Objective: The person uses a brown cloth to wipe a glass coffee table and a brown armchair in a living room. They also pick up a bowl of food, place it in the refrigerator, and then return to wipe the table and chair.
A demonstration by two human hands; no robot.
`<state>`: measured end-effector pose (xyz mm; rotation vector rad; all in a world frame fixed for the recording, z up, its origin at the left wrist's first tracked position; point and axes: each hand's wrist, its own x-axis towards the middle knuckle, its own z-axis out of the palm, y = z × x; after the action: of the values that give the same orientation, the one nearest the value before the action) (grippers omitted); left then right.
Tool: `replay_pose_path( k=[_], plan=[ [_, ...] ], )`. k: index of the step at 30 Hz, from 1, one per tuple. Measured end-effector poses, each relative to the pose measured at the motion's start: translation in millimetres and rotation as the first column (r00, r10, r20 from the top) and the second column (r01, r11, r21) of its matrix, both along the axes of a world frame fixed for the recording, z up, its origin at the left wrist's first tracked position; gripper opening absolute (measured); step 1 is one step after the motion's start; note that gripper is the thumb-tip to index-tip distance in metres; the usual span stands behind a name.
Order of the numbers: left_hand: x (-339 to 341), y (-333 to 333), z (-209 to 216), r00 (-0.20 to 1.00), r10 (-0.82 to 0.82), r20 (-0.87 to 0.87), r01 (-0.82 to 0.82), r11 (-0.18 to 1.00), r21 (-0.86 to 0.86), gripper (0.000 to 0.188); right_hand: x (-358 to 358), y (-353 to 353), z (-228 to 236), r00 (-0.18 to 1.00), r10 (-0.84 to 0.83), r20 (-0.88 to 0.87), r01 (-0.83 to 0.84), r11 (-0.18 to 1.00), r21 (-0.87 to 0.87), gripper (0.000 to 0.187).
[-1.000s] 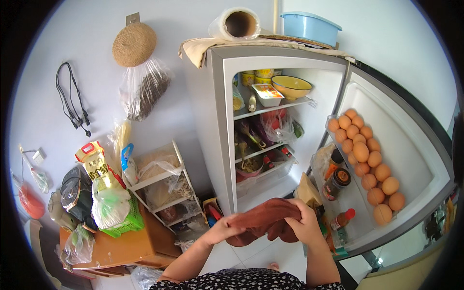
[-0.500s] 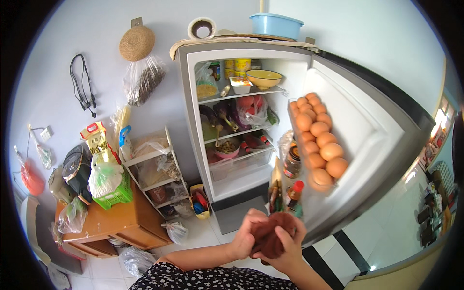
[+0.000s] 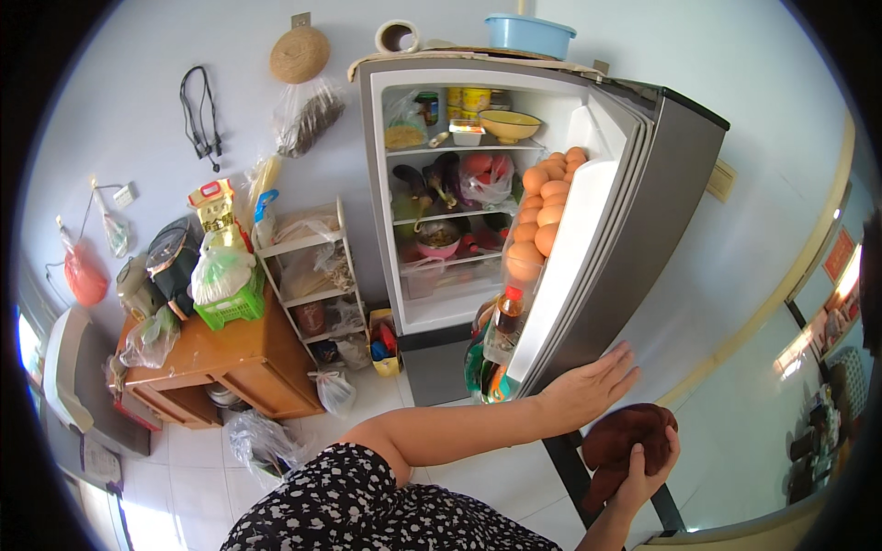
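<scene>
My left hand (image 3: 593,386) reaches across to the outer side of the grey refrigerator door (image 3: 634,230). Its fingers are stretched out, at the door's lower part; whether the palm presses on it I cannot tell. A bunched dark brown cloth (image 3: 620,439) is gripped in my right hand (image 3: 650,473), below and right of the left. The door stands partly open, with brown eggs (image 3: 548,215) in its upper rack and a red-capped bottle (image 3: 507,309) lower down. Inside the refrigerator (image 3: 439,317) are a yellow bowl (image 3: 510,125), eggplants (image 3: 443,179) and bagged red produce (image 3: 485,174).
A light blue basin (image 3: 529,35) and a tape roll (image 3: 397,37) sit on top of the refrigerator. Left of it stand a white shelf rack (image 3: 299,253) and a wooden cabinet (image 3: 211,344) bearing a green basket (image 3: 230,308). Plastic bags (image 3: 262,445) lie on the tiled floor.
The refrigerator door has swung inward, hiding part of the interior. My left hand has let go of the cloth and moved right to the door; my right hand has carried the cloth right.
</scene>
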<state>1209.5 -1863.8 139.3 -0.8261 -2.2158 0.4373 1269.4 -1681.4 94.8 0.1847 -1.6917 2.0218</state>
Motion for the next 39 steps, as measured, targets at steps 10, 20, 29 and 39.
replay_pose_path(
  k=[10,20,29,39],
  plan=[
    [8.0,-70.1,-21.1,0.943,0.304,-0.135,-0.319,0.942,-0.105,0.047,-32.7,-58.3,-8.9,0.979,0.198,0.039,-0.198,0.98,-0.011,0.055],
    [-3.4,-214.9,-18.6,0.986,0.15,-0.066,-0.13,0.962,0.239,0.039,-65.4,-168.7,-8.5,0.898,0.426,0.11,-0.408,0.9,-0.154,0.059],
    [-46.9,-341.5,-22.8,0.989,-0.038,-0.143,0.096,0.903,0.42,0.029,-81.1,-241.6,0.0,0.891,0.442,0.105,-0.425,0.893,-0.147,0.057],
    [-94.4,-413.5,-24.4,0.975,-0.091,-0.202,0.175,0.877,0.447,0.023,-87.2,-280.8,5.0,0.896,0.421,0.142,-0.397,0.902,-0.169,0.055]
  ],
)
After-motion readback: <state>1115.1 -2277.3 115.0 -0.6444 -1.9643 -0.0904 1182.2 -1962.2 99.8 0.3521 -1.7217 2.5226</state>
